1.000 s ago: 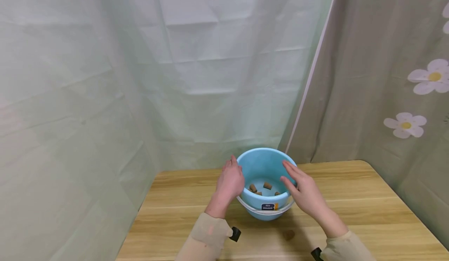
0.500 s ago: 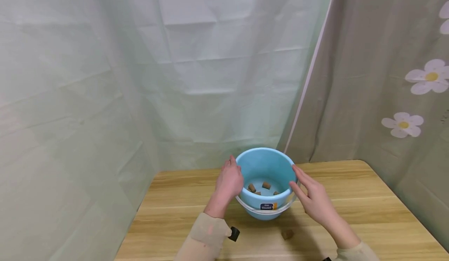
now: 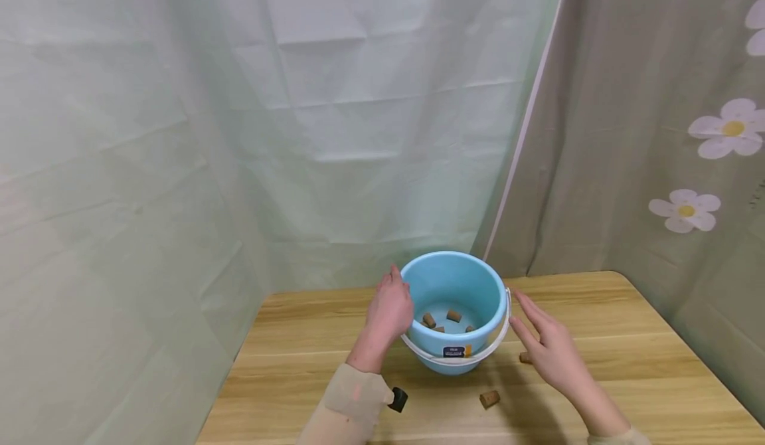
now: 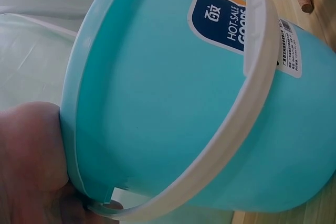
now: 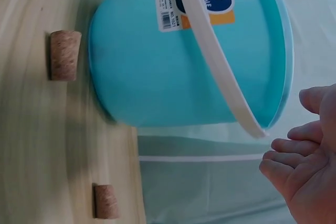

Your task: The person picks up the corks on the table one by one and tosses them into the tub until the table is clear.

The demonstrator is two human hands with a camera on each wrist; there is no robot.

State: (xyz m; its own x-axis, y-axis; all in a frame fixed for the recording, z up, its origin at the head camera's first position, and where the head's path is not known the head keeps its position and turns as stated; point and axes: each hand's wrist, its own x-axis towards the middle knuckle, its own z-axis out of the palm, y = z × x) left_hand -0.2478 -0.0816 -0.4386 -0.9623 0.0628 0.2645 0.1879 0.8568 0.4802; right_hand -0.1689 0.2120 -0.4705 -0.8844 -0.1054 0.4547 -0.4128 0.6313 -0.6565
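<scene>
A light blue bucket (image 3: 453, 347) with a white handle (image 4: 231, 129) stands on the wooden table, several corks (image 3: 454, 315) lying on its bottom. My left hand (image 3: 391, 307) grips the bucket's left rim, its fingers partly hidden near the handle's end in the left wrist view. To the right of the bucket, my right hand (image 3: 552, 349) is held apart from the rim, fingers extended and thumb spread, holding nothing. One cork (image 5: 65, 55) lies on the table in front of the bucket. Another cork (image 5: 106, 201) lies to its right, partly covered by my right hand in the head view.
The wooden table (image 3: 299, 378) backs onto a pale green curtain (image 3: 358, 166). At the right hangs a grey-brown curtain (image 3: 615, 133) with white flowers. The bucket stands near the table's back edge.
My right hand has moved right, from over the bucket's right rim to beside it, uncovering the handle's right side. The cork at the right now shows. My left hand stays on the rim.
</scene>
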